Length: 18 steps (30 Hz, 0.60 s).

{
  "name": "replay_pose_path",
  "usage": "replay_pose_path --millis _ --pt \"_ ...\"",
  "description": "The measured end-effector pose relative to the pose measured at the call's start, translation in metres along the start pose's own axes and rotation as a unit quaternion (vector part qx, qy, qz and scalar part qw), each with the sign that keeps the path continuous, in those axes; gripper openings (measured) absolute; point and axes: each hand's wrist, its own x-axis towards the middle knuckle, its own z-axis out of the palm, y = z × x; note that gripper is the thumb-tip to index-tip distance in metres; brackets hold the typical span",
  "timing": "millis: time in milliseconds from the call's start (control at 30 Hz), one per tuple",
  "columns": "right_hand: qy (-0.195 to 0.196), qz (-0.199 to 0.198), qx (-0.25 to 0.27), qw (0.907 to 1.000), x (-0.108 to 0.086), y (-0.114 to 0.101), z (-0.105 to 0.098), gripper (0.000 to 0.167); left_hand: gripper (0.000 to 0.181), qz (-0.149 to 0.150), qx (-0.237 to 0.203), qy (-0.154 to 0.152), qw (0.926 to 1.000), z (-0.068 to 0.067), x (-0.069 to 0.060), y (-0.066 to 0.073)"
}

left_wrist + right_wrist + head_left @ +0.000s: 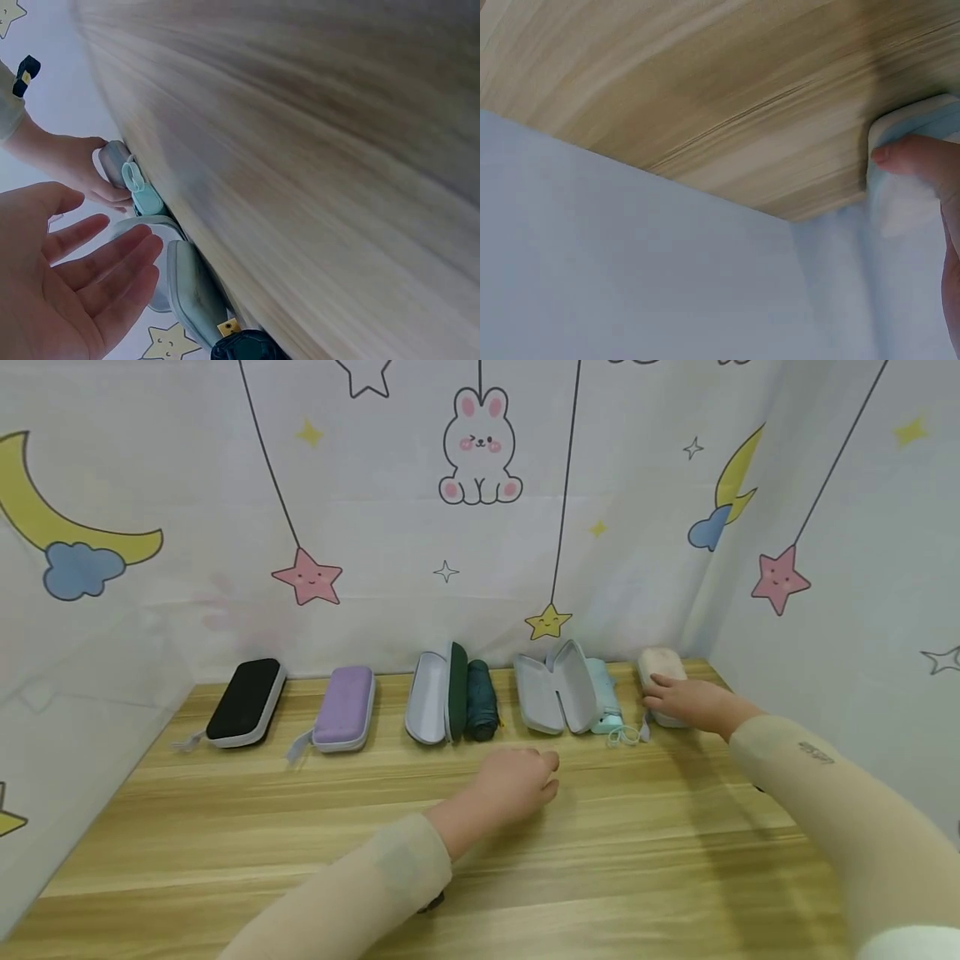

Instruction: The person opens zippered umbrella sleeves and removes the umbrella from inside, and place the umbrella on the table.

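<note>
While the right hand [686, 700] grips the cream case [662, 662] at the back right of the desk [637, 827], the left hand [517, 783] is over the middle of the surface, fingers loosely bent, holding nothing; hands well apart. Cream case: rounded box, smooth matte shell, pale edge band, thumb on one side, fingers over the top; can't tell if it bears fully on the desk. It sits right of and beyond the left hand. Just left of it: mint-blue bundle [604, 693] with a thin looped cord, beside a case with grey lining [538, 697], opened into two shallow shells. Next, dark green rolled bundle [482, 700], creased fabric, against a dark green case [456, 693], also open, pale inside. Further left, purple case [345, 706] and black case [246, 700], both closed, rounded, light edge bands, fabric tabs. Desk is striped wood grain; backdrop [390, 527] is white printed cloth.
</note>
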Motion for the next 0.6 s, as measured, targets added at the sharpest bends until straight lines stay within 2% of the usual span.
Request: replay_pose_path --millis 133,267,600 --pt "-0.009 0.011 0.049 0.9987 -0.002 -0.004 -0.001 0.052 0.018 0.008 0.005 -0.003 1.0000 -0.001 -0.003 0.005" --pt "-0.012 0.000 0.064 0.9979 -0.004 -0.010 -0.002 0.059 0.018 0.026 0.025 0.003 0.9993 -0.003 -0.006 0.009" --pt "-0.001 -0.036 0.025 0.9990 -0.008 -0.027 -0.013 0.071 0.019 0.042 0.037 0.008 0.9984 -0.003 -0.009 0.013"
